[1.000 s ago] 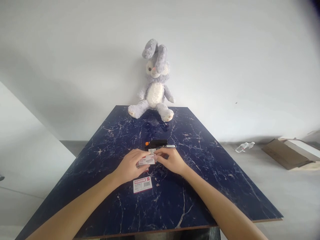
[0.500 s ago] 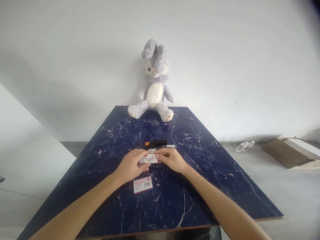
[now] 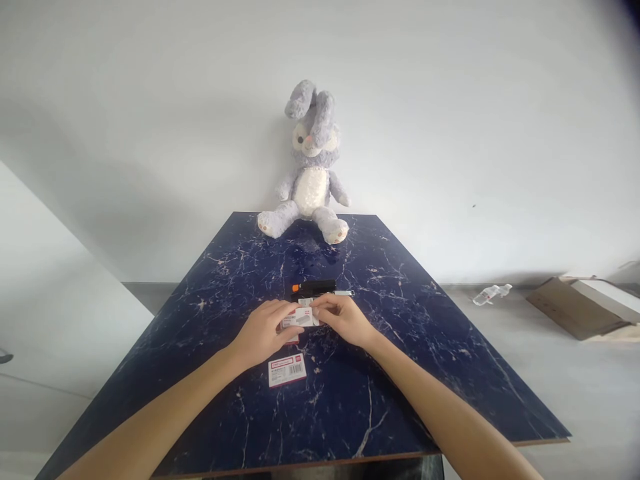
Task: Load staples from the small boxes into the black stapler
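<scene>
Between both hands is a small white staple box (image 3: 303,317) with red print and a picture of a grey strip on its face. My left hand (image 3: 267,327) grips its left end, thumb below and fingers above. At the right end, my right hand (image 3: 345,319) pinches the upper corner with thumb and forefinger. Partly hidden under the left hand lies another red-and-white box (image 3: 294,340). Nearer to me, a flat white box (image 3: 287,371) with red edging and a barcode lies on the table. A further pale label or box (image 3: 305,303) shows just behind the held one.
Behind the hands lie a black object with an orange end (image 3: 313,287) and a silver-and-black pen (image 3: 343,293). A plush rabbit (image 3: 313,190) sits at the far edge of the blue marbled table (image 3: 400,373). On the floor at right are a plastic bottle (image 3: 491,295) and a cardboard box (image 3: 570,307).
The right fingers have shifted slightly on the box's corner, uncovering a little more of its face. The whole view has moved slightly; otherwise both hands keep their places.
</scene>
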The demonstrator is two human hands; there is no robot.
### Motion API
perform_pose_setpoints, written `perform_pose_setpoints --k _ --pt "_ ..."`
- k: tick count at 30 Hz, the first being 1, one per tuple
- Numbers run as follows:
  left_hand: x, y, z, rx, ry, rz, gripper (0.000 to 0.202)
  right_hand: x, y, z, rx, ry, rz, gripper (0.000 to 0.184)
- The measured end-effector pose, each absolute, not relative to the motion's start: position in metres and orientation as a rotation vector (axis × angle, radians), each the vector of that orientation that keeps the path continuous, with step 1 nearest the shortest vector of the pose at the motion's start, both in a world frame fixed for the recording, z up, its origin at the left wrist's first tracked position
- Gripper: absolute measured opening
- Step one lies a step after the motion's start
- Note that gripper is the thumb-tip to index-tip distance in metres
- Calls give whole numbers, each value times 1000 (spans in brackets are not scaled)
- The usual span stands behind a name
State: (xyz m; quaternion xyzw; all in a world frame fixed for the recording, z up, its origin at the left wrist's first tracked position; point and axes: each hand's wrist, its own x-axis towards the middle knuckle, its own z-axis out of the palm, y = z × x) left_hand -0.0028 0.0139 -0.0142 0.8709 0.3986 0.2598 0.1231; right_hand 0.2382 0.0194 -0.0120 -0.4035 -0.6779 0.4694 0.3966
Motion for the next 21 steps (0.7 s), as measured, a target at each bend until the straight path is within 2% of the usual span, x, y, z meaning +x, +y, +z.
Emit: perform_pose_setpoints --k 5,11,17,21 --pt "-2 15 -13 2604 1171 740 36 238 16 -7 -1083 -1839 916 14" --pt "-2 15 -16 2753 1188 831 35 241 17 -2 -1063 -1910 786 9" --pt "-2 12 -21 2675 1176 916 45 240 17 -8 -1045 -1948 853 8" --pt "-2 9 -19 2569 1172 984 51 240 18 -8 -1025 -1848 1069 10"
